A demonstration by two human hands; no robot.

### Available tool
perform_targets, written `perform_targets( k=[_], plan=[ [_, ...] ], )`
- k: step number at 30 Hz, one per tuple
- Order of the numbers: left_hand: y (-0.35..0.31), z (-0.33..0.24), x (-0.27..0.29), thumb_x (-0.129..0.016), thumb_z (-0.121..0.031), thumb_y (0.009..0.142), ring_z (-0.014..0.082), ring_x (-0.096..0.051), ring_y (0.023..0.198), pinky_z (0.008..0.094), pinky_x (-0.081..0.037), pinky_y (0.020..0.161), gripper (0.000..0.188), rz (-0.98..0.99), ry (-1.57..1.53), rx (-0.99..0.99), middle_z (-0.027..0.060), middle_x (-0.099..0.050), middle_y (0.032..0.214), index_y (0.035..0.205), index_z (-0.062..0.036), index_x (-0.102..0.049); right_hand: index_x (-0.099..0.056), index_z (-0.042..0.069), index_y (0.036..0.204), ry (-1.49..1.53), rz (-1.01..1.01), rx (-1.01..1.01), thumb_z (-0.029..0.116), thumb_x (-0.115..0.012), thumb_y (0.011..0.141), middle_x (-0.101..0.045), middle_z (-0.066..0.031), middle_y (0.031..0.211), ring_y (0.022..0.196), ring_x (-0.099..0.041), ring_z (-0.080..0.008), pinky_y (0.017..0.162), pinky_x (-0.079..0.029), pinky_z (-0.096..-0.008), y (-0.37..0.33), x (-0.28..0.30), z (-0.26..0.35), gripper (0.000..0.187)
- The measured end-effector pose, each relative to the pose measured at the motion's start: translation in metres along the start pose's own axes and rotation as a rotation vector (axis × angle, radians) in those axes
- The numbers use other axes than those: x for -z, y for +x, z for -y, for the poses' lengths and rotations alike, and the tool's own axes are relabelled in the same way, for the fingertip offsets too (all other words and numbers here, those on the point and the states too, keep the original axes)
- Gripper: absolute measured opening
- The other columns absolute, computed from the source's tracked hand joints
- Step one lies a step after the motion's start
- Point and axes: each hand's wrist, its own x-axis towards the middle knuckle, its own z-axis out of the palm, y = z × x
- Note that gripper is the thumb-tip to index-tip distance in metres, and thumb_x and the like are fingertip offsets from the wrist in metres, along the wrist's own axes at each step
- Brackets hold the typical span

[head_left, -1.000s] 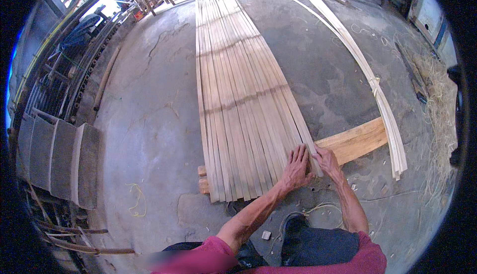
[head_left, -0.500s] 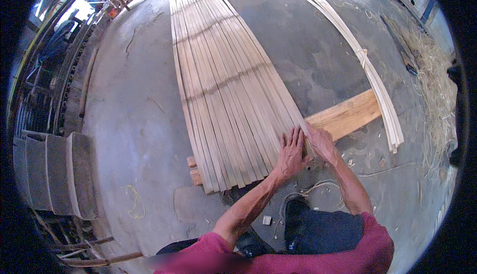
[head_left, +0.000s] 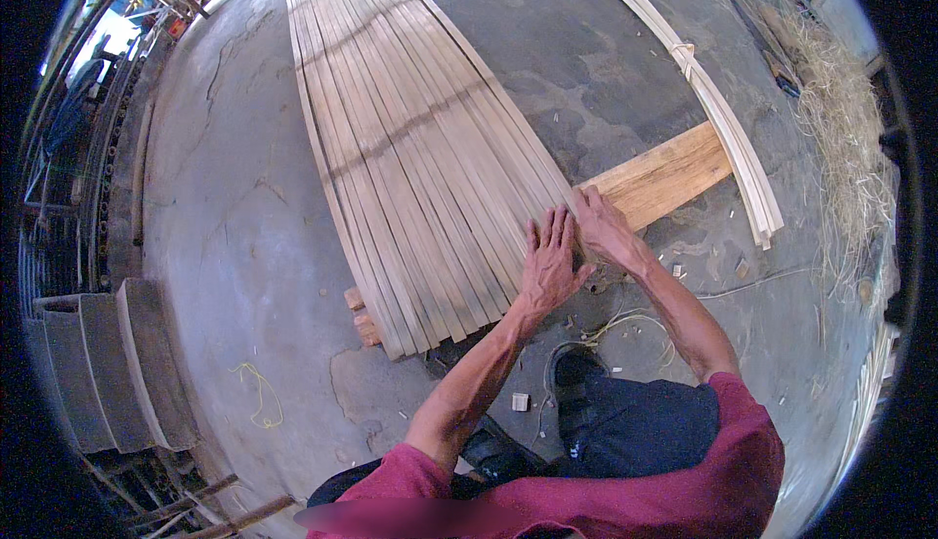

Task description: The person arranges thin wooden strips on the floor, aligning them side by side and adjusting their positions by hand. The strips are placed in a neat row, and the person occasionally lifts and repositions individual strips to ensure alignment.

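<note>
Long, pale wooden strips (head_left: 420,158) lie side by side in a flat layer, stretching away from me and resting on a plank near their close ends. My left hand (head_left: 550,267) lies on top of the strips at the near right corner, fingers stretched forward and thumb out to the side. Just to its right, my right hand (head_left: 604,230) is closed at the outer edge of the layer, its fingers curled on the edge strip; the fingertips are partly hidden. The bare wooden plank (head_left: 660,175) sticks out on the right, beyond my right hand.
A tied bundle of pale strips (head_left: 718,109) rests across the plank's right end. Tangled shavings (head_left: 840,119) heap up at far right. Grey stepped blocks (head_left: 132,363) stand at left. A small white block (head_left: 521,402) and a yellow string (head_left: 262,397) lie on the concrete floor.
The whole view has shifted, so the strips and plank appear farther left and higher. Both hands stay at the same near right corner of the layer.
</note>
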Motion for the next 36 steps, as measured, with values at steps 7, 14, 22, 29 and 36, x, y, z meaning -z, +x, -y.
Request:
perform_targets(
  k=[7,14,22,29,36],
  plan=[
    [0.004,0.004,0.011,-0.054,-0.044,0.075,0.0342,-0.016,0.129,0.0494,-0.011,0.104,0.082,0.011,-0.100,0.058,0.0200,-0.019,0.139,0.132,0.0029,-0.018,-0.036,0.000,0.122,0.078,0.089,-0.015,0.017,-0.055,0.076,-0.043,-0.0237,0.110,0.100,-0.045,-0.0384,0.080,-0.042,-0.0453,0.042,0.000,-0.015,0.053],
    [0.024,0.026,0.019,-0.052,-0.040,0.077,0.0349,-0.016,0.129,0.0482,-0.014,0.103,0.076,-0.071,-0.061,0.112,0.0189,-0.019,0.139,0.132,0.0024,-0.020,-0.048,0.007,0.116,0.589,-0.124,-0.006,0.014,-0.051,0.076,-0.060,-0.0224,0.083,0.080,-0.059,-0.0337,0.068,-0.046,-0.0391,0.114,-0.015,-0.020,0.040],
    [0.021,0.036,0.014,-0.046,-0.047,0.079,0.0356,-0.015,0.129,0.0472,-0.012,0.103,0.072,-0.036,0.014,0.033,0.0172,-0.018,0.140,0.131,-0.0011,-0.026,-0.055,0.008,0.109,0.223,0.057,-0.065,0.013,-0.052,0.076,-0.058,-0.0209,0.073,0.066,-0.060,-0.0294,0.061,-0.045,-0.0378,0.128,-0.003,-0.015,0.033],
    [0.021,0.034,0.017,-0.049,-0.044,0.077,0.0356,-0.016,0.128,0.0477,-0.013,0.102,0.069,-0.053,0.023,0.025,0.0176,-0.019,0.139,0.131,-0.0056,-0.030,-0.053,0.008,0.113,0.319,0.016,-0.034,0.016,-0.053,0.078,-0.058,-0.0232,0.081,0.076,-0.060,-0.0341,0.066,-0.045,-0.0391,0.119,0.001,-0.026,0.036],
    [0.024,0.031,0.019,-0.051,-0.050,0.075,0.0357,-0.013,0.129,0.0476,-0.011,0.103,0.076,0.010,0.016,0.075,0.0182,-0.017,0.139,0.131,-0.0030,-0.029,-0.046,0.001,0.118,0.663,-0.128,-0.057,0.014,-0.050,0.080,-0.053,-0.0229,0.109,0.101,-0.054,-0.0285,0.085,-0.041,-0.0328,0.112,-0.021,-0.014,0.041]
  ],
)
